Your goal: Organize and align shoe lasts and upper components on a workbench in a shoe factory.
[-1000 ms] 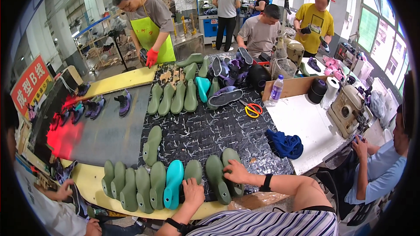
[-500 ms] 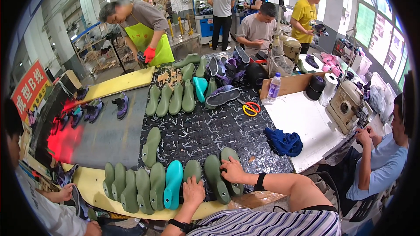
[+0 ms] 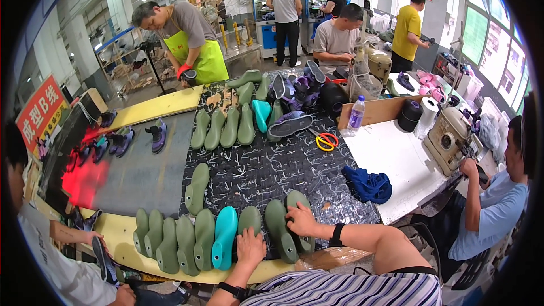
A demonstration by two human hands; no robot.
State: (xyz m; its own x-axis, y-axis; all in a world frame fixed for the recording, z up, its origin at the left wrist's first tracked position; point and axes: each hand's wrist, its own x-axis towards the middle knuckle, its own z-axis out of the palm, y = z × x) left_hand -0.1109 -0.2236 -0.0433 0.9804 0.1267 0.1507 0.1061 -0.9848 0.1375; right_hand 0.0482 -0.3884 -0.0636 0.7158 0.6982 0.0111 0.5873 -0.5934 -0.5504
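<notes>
My left hand (image 3: pixel 251 247) lies over the lower half of a green shoe last (image 3: pixel 250 219), fingers curled on it. My right hand (image 3: pixel 301 221) grips another green last (image 3: pixel 297 199) at the right end of the row, its fingertips at that last's left edge. Between my hands stands a green last (image 3: pixel 279 228) that neither visibly holds. To the left of my left hand are a turquoise last (image 3: pixel 225 238) and several green lasts (image 3: pixel 186 246), side by side along the near edge. A single green last (image 3: pixel 197 189) lies just behind them. My palms hide parts of the held lasts.
More lasts (image 3: pixel 229 127) and purple shoes (image 3: pixel 290 125) fill the table's far side. Scissors (image 3: pixel 326 141), a blue cloth (image 3: pixel 368 185) and a bottle (image 3: pixel 356 111) lie or stand rightward. A conveyor belt (image 3: pixel 141 178) runs at left; co-workers sit or stand around.
My hands and the lasts stay in place. At left, a co-worker's hand has shifted with a shoe. The person in the green apron has lifted their head, and the person in yellow has turned away.
</notes>
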